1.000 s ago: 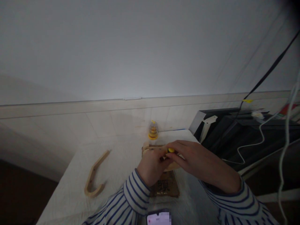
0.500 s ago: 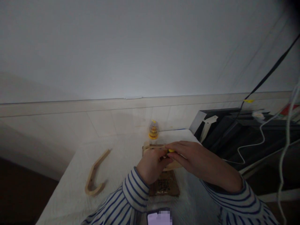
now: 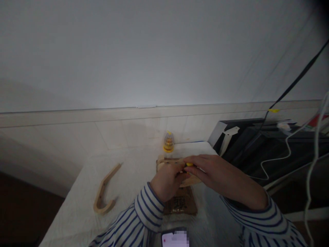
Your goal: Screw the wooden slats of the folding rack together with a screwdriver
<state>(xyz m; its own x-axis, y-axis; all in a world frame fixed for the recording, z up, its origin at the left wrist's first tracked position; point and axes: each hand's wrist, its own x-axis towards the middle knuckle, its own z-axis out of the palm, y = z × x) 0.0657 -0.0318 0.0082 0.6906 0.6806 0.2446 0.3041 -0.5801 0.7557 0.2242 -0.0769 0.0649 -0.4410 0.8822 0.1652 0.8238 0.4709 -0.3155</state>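
Both hands meet above the middle of the table. My left hand (image 3: 167, 180) is closed around a pale wooden piece (image 3: 195, 179), its fingertips close to the tool. Between the thumb and fingers of my right hand (image 3: 204, 168) is a small screwdriver with a yellow and black handle (image 3: 189, 164); its tip is hidden by the hands. Under the hands lies a brown packet (image 3: 183, 204) with dark print. A J-shaped wooden piece (image 3: 101, 192) with holes lies apart on the left.
A clear, yellow-based case (image 3: 168, 143) stands near the wall. A phone (image 3: 174, 238) lies at the front edge. Dark panels (image 3: 272, 147) lean on the right, with a white cable (image 3: 289, 147) hanging over them. The table (image 3: 77, 206) has a whitish cover.
My right hand and the yellow handle have shifted or turned very slightly to the right. My left hand stays almost in place.
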